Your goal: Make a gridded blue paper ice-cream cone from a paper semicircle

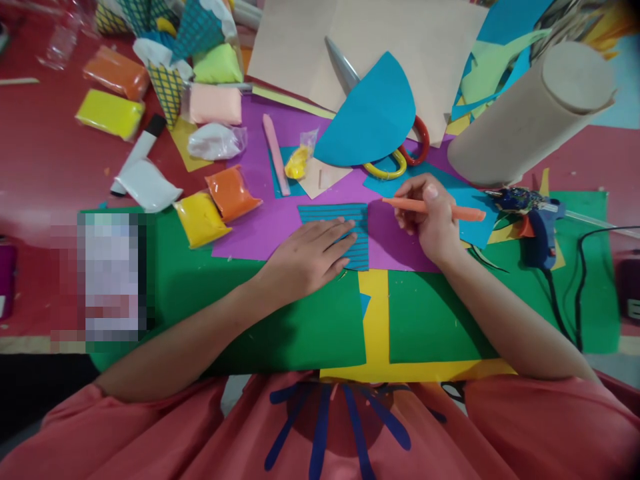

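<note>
My left hand [320,253] lies flat, fingers outstretched, on a blue piece of paper [359,233] marked with dark parallel lines. It covers part of that piece. In my right hand [433,223] an orange pen [467,213] is held between thumb and fingers, its narrow end pointing left, just right of the lined piece. Beneath both is a purple sheet [250,233]. Farther off, a blue fan-shaped paper [373,117] rests over scissors [393,167] with one yellow and one red handle loop. A pink pen [276,153] lies near a small yellow lump [297,163] in plastic.
Several clay packets, among them an orange one [233,193] and a yellow one [201,219], lie at left near a marker [140,153]. At right are a blue glue gun [540,233] with a cord and a large beige paper roll [525,120]. Green sheets [300,327] cover the near side.
</note>
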Action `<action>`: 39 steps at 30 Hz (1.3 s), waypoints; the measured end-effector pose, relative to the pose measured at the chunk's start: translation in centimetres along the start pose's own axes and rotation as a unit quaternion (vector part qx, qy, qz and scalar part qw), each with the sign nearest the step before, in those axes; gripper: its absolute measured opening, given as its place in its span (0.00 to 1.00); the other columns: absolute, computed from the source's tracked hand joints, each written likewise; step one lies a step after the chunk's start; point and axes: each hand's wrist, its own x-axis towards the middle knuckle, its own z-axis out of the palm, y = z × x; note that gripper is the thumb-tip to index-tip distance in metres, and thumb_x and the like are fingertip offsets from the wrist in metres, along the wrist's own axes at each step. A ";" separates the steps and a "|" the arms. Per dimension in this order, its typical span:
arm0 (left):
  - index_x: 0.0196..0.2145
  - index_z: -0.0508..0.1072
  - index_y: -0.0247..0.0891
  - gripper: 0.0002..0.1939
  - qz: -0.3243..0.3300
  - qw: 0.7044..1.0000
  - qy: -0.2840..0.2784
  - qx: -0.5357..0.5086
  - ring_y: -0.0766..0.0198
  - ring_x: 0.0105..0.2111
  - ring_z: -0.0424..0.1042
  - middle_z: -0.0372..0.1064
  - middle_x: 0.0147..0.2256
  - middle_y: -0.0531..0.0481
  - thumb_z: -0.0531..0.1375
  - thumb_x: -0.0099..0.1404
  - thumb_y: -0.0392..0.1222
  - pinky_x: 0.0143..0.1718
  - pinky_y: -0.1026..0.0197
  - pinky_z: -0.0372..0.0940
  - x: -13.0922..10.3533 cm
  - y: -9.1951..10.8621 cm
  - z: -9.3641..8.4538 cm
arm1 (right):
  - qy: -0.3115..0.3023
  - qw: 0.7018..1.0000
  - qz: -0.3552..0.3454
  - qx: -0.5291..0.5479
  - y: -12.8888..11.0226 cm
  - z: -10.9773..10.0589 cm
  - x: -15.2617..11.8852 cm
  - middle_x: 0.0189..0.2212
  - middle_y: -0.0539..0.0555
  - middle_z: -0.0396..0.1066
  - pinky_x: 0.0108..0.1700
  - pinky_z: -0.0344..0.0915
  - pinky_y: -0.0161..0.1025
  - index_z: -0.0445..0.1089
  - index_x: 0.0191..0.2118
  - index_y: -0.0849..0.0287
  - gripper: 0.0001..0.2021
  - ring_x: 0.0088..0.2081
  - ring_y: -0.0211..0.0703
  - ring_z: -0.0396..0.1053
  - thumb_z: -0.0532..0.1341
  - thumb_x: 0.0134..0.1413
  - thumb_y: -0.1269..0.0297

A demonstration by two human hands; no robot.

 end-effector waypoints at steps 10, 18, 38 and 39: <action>0.57 0.68 0.33 0.19 -0.019 1.000 -0.016 -0.018 0.47 0.61 0.61 0.61 0.61 0.36 0.51 0.72 0.41 0.58 0.45 0.62 -0.2 0.4 0.4 | -0.052 0.998 0.005 -0.020 -0.4 0.3 0.0 0.19 0.48 0.71 0.20 0.63 0.31 0.68 0.25 0.60 0.18 0.18 0.31 0.66 0.66 0.51 0.50; 0.58 0.67 0.34 0.19 -0.018 0.998 -0.032 -0.049 0.49 0.63 0.58 0.59 0.63 0.37 0.50 0.72 0.40 0.61 0.44 0.59 -0.2 0.1 0.4 | -0.064 0.995 -0.012 -0.069 -0.4 0.4 0.1 0.19 0.48 0.70 0.20 0.61 0.30 0.67 0.25 0.60 0.17 0.18 0.30 0.66 0.65 0.53 0.51; 0.58 0.67 0.34 0.19 -0.025 0.997 -0.047 -0.060 0.48 0.64 0.58 0.59 0.63 0.37 0.50 0.72 0.40 0.61 0.43 0.59 0.0 0.1 0.2 | -0.071 0.993 -0.024 -0.095 -0.3 0.4 0.2 0.20 0.48 0.70 0.22 0.61 0.32 0.67 0.25 0.59 0.16 0.20 0.31 0.66 0.63 0.55 0.53; 0.58 0.67 0.34 0.19 -0.026 0.997 -0.048 -0.062 0.48 0.64 0.58 0.59 0.63 0.37 0.50 0.72 0.40 0.61 0.43 0.59 0.0 0.1 0.1 | -0.071 0.993 -0.024 -0.095 -0.3 0.4 0.2 0.19 0.48 0.69 0.22 0.61 0.32 0.67 0.25 0.60 0.15 0.20 0.31 0.66 0.63 0.56 0.54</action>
